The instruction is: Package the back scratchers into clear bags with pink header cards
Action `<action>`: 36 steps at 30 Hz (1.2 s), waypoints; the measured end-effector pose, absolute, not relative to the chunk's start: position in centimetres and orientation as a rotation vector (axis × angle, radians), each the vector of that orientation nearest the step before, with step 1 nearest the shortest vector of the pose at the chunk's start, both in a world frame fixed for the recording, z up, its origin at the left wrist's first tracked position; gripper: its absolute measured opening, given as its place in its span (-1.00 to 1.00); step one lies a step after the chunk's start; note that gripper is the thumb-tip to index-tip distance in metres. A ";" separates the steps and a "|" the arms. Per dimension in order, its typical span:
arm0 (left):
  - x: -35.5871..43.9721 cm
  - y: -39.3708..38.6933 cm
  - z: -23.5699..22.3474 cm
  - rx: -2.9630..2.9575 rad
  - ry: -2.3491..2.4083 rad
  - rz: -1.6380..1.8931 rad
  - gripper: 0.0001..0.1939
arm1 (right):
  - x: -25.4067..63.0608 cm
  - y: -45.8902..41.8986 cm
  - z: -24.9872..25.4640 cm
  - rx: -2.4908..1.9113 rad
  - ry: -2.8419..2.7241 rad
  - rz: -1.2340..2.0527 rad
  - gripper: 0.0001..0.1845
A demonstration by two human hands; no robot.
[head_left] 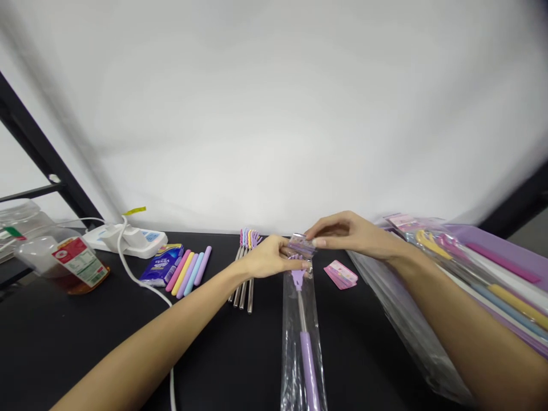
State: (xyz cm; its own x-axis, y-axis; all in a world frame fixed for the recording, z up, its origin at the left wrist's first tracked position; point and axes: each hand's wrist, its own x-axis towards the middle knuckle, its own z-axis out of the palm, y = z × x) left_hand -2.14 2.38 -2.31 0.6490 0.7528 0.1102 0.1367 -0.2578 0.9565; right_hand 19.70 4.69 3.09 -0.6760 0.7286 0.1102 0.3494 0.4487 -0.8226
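A purple back scratcher with a metal shaft lies inside a long clear plastic sleeve (302, 337) on the black table (77, 342). My left hand (269, 257) pinches the sleeve's top end from the left, fingers closed on it. My right hand (351, 234) comes in from the right and pinches the folded flap (301, 244) at the same top end. Just left of my left hand lie several bare metal scratchers (245, 274) with coloured heads.
Several coloured silicone grips (188, 271) lie beside a blue tissue pack (160, 265). A white power strip (128, 240) with its cable and a tipped plastic jar (64, 260) are far left. Small pink cards (341, 274) sit mid-right. Packed scratchers fill a purple tray (492, 268) at right.
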 end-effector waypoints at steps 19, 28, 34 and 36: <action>-1.1 2.9 -0.4 1.498 0.991 1.120 -0.58 | 19.2 2.0 4.3 -1.341 -2.102 1.206 -0.63; 5.3 4.0 0.4 1.220 0.856 1.183 -0.53 | 26.2 -0.5 4.3 -1.344 -1.837 1.043 -0.72; 11.0 2.6 0.3 1.485 0.826 0.796 -0.58 | 35.2 -1.7 4.8 -1.704 -1.650 0.402 -0.75; 12.6 2.1 0.3 1.566 0.787 0.725 -0.64 | 37.4 -2.1 3.7 -1.785 -1.605 0.261 -0.74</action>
